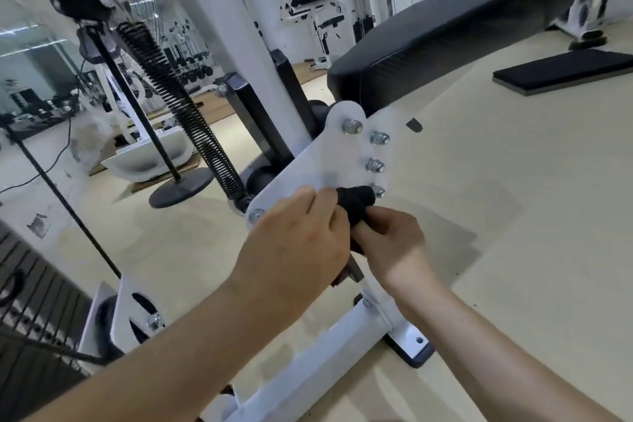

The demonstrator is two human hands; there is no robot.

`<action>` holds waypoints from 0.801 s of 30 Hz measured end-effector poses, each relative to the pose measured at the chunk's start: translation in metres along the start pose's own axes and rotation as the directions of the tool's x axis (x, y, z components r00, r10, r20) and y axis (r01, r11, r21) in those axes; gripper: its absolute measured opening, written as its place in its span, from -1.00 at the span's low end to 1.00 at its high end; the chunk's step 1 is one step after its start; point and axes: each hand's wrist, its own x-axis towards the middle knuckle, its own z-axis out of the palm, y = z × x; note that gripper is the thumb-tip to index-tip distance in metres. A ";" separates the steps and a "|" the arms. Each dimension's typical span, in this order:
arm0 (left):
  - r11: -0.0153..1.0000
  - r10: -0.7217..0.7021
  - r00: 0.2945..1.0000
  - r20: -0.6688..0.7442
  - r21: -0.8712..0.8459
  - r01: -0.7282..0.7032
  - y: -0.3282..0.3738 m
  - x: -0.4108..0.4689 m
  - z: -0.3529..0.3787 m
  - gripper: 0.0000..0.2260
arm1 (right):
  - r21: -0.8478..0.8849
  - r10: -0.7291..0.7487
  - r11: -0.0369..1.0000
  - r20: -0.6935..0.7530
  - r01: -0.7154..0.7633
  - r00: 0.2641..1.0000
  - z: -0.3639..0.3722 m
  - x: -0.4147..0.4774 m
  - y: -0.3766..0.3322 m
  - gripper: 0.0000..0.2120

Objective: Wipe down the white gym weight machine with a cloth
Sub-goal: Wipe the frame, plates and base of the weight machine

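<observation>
Black cloth [356, 200]: bunched, pressed against the white machine plate [308, 164], just beside the lowest bolt [378, 191]
Right hand [387, 233]: fingers curled round the cloth from below
Left hand [298, 233]: fingers curled, gripping the cloth's left end
Black seat pad [445, 34]: above the plate
Coil spring [178, 106]: left of the plate

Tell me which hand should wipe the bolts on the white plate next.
Probably the right hand: it grips the black cloth beside the lowest bolt; the left hand sits farther away.
</observation>
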 end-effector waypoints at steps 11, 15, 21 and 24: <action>0.683 -0.432 0.876 0.215 -0.557 0.473 -0.063 -0.026 0.024 -0.73 | -0.576 -0.833 0.242 0.290 0.781 0.472 0.036 0.037 0.009 -0.59; 0.560 -0.481 0.839 0.254 -0.647 0.517 -0.066 -0.020 0.023 -0.70 | -0.735 -0.871 0.164 0.206 0.658 0.446 0.013 0.051 0.025 -0.72; 0.614 -0.360 0.841 0.405 -0.576 0.540 -0.074 -0.016 0.015 -0.80 | -0.593 -0.616 0.712 -0.269 0.377 0.741 0.032 0.031 0.016 -0.63; 0.593 -0.401 0.813 0.422 -0.556 0.582 -0.082 -0.010 0.012 -0.85 | -0.524 -0.755 0.589 -0.086 0.615 0.650 0.071 0.002 0.005 -0.69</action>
